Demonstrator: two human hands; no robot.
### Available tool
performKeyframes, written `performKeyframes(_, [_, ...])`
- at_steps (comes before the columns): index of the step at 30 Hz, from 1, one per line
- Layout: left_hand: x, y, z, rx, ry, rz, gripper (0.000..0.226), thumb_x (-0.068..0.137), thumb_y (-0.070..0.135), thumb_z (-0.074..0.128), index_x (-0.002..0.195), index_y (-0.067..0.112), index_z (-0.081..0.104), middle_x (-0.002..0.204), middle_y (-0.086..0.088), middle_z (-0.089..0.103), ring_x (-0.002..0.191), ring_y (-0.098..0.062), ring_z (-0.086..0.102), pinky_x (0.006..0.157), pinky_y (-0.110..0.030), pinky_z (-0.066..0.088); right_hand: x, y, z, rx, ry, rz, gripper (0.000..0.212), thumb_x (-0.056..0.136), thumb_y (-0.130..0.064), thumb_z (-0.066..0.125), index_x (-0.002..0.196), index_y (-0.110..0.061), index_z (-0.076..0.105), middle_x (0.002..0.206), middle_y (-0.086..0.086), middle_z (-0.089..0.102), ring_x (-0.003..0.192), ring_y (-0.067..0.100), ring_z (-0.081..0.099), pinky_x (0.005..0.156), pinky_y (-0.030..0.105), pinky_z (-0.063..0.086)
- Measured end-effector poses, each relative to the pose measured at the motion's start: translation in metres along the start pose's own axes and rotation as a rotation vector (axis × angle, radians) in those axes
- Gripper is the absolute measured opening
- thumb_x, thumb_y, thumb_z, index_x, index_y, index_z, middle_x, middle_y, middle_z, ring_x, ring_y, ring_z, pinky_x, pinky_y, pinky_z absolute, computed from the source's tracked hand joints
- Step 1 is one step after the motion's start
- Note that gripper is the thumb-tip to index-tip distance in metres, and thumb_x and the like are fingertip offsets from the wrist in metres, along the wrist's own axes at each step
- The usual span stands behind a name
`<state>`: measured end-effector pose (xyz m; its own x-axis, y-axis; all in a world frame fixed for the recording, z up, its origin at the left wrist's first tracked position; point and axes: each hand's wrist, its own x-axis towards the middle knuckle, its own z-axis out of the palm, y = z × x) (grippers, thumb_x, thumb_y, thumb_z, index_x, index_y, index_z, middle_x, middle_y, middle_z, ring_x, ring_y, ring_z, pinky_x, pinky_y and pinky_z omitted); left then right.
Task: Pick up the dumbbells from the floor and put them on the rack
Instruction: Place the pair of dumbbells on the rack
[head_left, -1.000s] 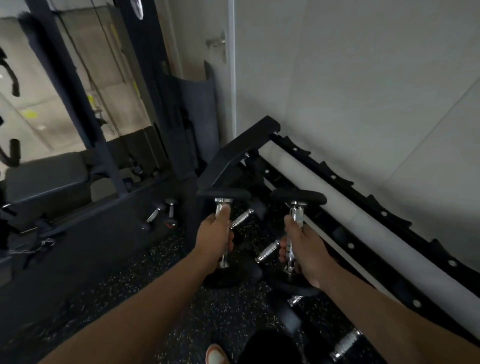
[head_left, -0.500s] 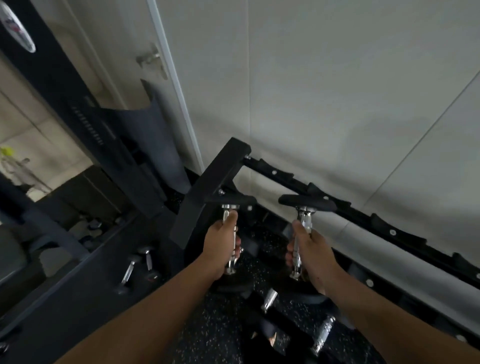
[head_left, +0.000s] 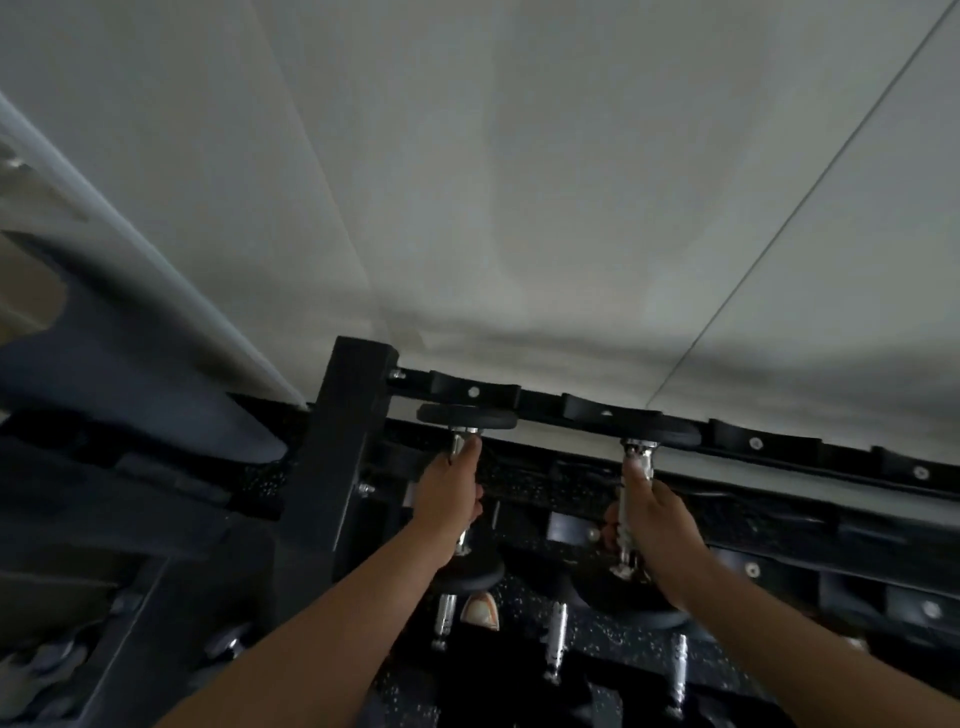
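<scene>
I hold two black dumbbells with chrome handles, one in each hand, both pointing away from me. My left hand (head_left: 448, 506) grips the handle of the left dumbbell (head_left: 467, 417), whose far head sits just below the first cradle of the black rack (head_left: 769, 441). My right hand (head_left: 662, 522) grips the right dumbbell (head_left: 655, 436), its far head touching or just under the second cradle on the top rail. Several more dumbbells (head_left: 555, 639) lie on the speckled floor below my arms.
The rack's thick black upright post (head_left: 337, 467) stands just left of my left hand. A pale wall (head_left: 519, 182) rises right behind the rack. A shoe tip (head_left: 480, 609) shows on the floor between my arms. Dark gym equipment fills the left side.
Both dumbbells have been lifted forward and up to the rack's top rail. The view has swung toward the wall, and the rack now runs across in front of me.
</scene>
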<state>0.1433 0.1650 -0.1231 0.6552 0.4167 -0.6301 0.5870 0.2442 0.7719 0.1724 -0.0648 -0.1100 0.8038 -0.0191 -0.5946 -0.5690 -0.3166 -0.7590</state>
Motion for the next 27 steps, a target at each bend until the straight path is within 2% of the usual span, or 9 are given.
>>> performKeyframes(4, [0.054, 0.010, 0.009, 0.077, -0.084, -0.048, 0.044, 0.088, 0.054, 0.060, 0.092, 0.010, 0.060, 0.059, -0.004, 0.051, 0.045, -0.014, 0.046, 0.047, -0.030, 0.041, 0.029, -0.002, 0.006, 0.018, 0.101, 0.079, 0.070, 0.092, -0.070, 0.035, 0.077, -0.007, 0.061, 0.054, 0.006, 0.067, 0.052, 0.023, 0.060, 0.064, 0.043, 0.052])
performKeyframes(7, [0.078, 0.012, 0.013, 0.122, -0.076, -0.051, 0.045, 0.088, 0.054, 0.059, 0.094, 0.010, 0.060, 0.056, -0.001, 0.053, 0.049, -0.015, 0.049, 0.054, -0.034, 0.043, 0.043, -0.004, 0.009, 0.011, 0.130, 0.132, 0.069, 0.090, -0.072, 0.035, 0.078, -0.009, 0.060, 0.052, 0.002, 0.065, 0.047, 0.019, 0.059, 0.060, 0.039, 0.050])
performKeyframes(11, [0.110, 0.011, 0.018, 0.168, -0.059, -0.062, 0.041, 0.089, 0.052, 0.057, 0.092, 0.011, 0.059, 0.054, -0.001, 0.052, 0.040, -0.011, 0.049, 0.048, -0.030, 0.042, 0.069, -0.006, 0.019, 0.006, 0.194, 0.168, 0.067, 0.091, -0.070, 0.038, 0.081, -0.009, 0.063, 0.055, 0.002, 0.068, 0.048, 0.018, 0.063, 0.058, 0.037, 0.053])
performKeyframes(13, [0.122, 0.011, 0.018, 0.177, -0.040, -0.078, 0.041, 0.091, 0.051, 0.056, 0.092, 0.010, 0.058, 0.058, -0.004, 0.053, 0.044, -0.015, 0.051, 0.047, -0.029, 0.042, 0.080, -0.008, 0.023, -0.020, 0.216, 0.178, 0.068, 0.092, -0.069, 0.037, 0.081, -0.008, 0.064, 0.057, 0.003, 0.070, 0.050, 0.018, 0.065, 0.058, 0.036, 0.054])
performKeyframes(18, [0.134, 0.005, 0.016, 0.161, -0.066, -0.077, 0.043, 0.091, 0.053, 0.055, 0.089, 0.010, 0.056, 0.050, 0.001, 0.047, 0.039, -0.012, 0.044, 0.041, -0.025, 0.037, 0.095, -0.007, 0.028, -0.043, 0.225, 0.238, 0.060, 0.096, -0.065, 0.037, 0.097, -0.010, 0.063, 0.076, 0.012, 0.073, 0.062, 0.022, 0.069, 0.057, 0.031, 0.051])
performKeyframes(20, [0.134, 0.004, 0.015, 0.200, -0.064, -0.065, 0.043, 0.092, 0.054, 0.053, 0.089, 0.010, 0.056, 0.055, -0.002, 0.052, 0.042, -0.014, 0.049, 0.040, -0.024, 0.038, 0.093, -0.003, 0.034, -0.119, 0.229, 0.222, 0.054, 0.097, -0.061, 0.037, 0.093, -0.013, 0.061, 0.077, 0.011, 0.072, 0.062, 0.021, 0.067, 0.056, 0.029, 0.048])
performKeyframes(23, [0.133, 0.004, 0.013, 0.227, -0.069, -0.043, 0.045, 0.091, 0.057, 0.051, 0.090, 0.012, 0.057, 0.061, -0.004, 0.058, 0.045, -0.017, 0.053, 0.049, -0.028, 0.041, 0.088, 0.003, 0.044, -0.207, 0.238, 0.179, 0.049, 0.098, -0.059, 0.037, 0.085, -0.016, 0.057, 0.071, 0.006, 0.069, 0.059, 0.019, 0.062, 0.054, 0.029, 0.043])
performKeyframes(27, [0.129, 0.001, 0.008, 0.309, -0.091, 0.002, 0.052, 0.090, 0.061, 0.045, 0.097, 0.011, 0.057, 0.073, -0.007, 0.065, 0.056, -0.020, 0.060, 0.059, -0.035, 0.046, 0.089, 0.003, 0.045, -0.231, 0.233, 0.187, 0.045, 0.098, -0.058, 0.036, 0.086, -0.019, 0.055, 0.078, 0.010, 0.071, 0.071, 0.027, 0.068, 0.061, 0.033, 0.049])
